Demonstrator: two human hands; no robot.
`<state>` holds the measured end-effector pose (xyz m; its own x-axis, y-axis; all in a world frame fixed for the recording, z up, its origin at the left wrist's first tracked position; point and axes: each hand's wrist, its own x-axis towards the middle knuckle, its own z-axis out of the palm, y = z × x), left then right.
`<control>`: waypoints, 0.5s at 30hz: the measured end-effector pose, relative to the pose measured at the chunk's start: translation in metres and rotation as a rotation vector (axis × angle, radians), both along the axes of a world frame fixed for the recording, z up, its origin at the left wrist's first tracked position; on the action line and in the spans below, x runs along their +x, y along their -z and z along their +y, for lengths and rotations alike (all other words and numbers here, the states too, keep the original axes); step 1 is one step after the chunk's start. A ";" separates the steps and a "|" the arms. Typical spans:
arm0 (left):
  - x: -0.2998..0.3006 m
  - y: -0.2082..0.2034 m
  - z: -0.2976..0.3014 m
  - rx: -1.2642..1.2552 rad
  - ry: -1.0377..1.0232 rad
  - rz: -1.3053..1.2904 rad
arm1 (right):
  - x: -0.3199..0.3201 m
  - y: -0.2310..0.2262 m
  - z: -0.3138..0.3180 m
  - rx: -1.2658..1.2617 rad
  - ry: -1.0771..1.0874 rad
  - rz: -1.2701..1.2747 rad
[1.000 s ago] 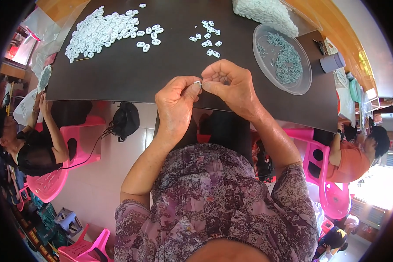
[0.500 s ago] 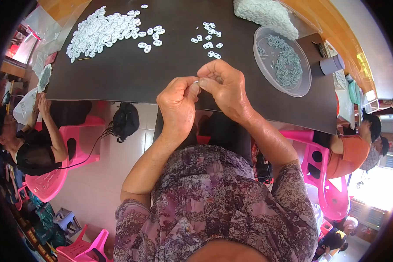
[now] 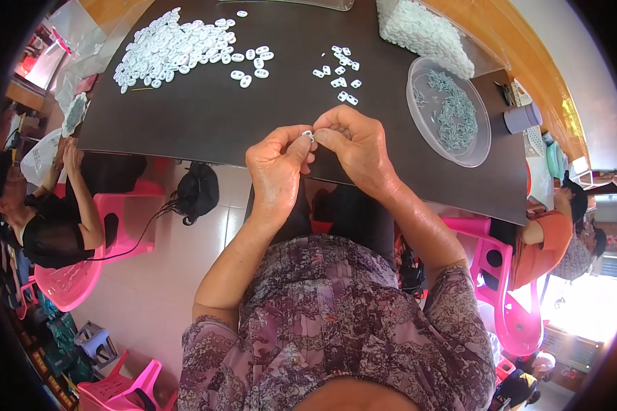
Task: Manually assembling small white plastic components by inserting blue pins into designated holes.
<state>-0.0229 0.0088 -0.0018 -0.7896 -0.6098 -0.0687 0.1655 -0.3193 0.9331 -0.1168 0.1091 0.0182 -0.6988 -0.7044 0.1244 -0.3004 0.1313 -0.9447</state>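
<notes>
Between the thumb and forefinger of my left hand (image 3: 277,157) is a small white plastic piece with holes (image 3: 308,134), held just above the table's near edge. The thumb and forefinger of my right hand (image 3: 355,142) close on its right side; whether they also hold something tiny is hidden. Beyond my hands lie several similar small white pieces (image 3: 343,83), loosely scattered. Farther left spreads a heap of white oval two-holed pieces (image 3: 178,51), with a few strays (image 3: 245,81) at its right.
A round clear tub (image 3: 483,147) at the right holds small grey-green parts (image 3: 458,116). Behind it is a bag of white pieces (image 3: 421,31); beside it stands a grey cup (image 3: 523,118). People sit at both sides on pink chairs (image 3: 127,212). A black bag (image 3: 199,192) hangs at the table edge.
The white piece now shows more fully between my fingertips, its holes visible. Both hands stay close together. The whole view has shifted slightly, with the table items sitting further right.
</notes>
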 end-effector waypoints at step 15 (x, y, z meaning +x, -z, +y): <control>-0.005 0.010 -0.021 0.066 -0.070 0.103 | -0.011 -0.003 -0.032 0.012 0.004 0.190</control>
